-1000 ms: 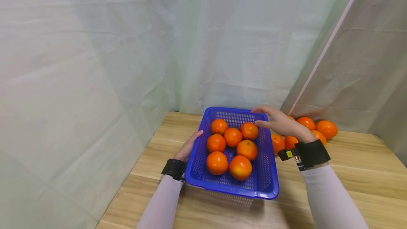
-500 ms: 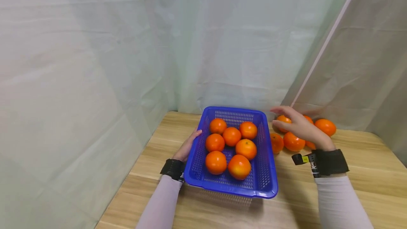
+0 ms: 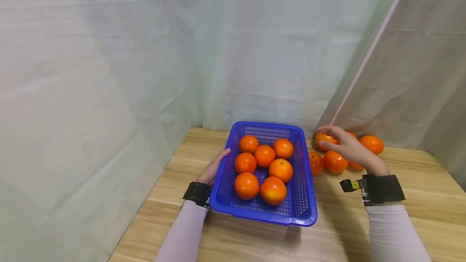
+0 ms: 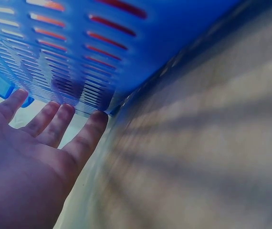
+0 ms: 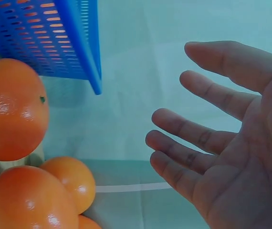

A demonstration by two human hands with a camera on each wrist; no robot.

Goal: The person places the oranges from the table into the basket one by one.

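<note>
A blue basket (image 3: 262, 216) of seven oranges (image 3: 264, 156) sits on a wooden counter (image 3: 418, 189), its long axis running from the person toward a pale curtain (image 3: 273, 51). The left grip (image 3: 214, 168), fingers extended, touches its left wall; the right grip (image 3: 347, 148), thumb and fingers apart and empty, hovers near loose oranges (image 3: 335, 161) at right.

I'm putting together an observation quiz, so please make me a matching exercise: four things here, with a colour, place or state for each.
Things:
1. basket
2. left hand
3. right hand
4. tabletop

Descriptions:
A. at the basket's left side
B. wood-grained
C. near loose oranges, holding nothing
D. blue, containing seven oranges

Pairs: 1-D; 2-A; 3-C; 4-B
</note>
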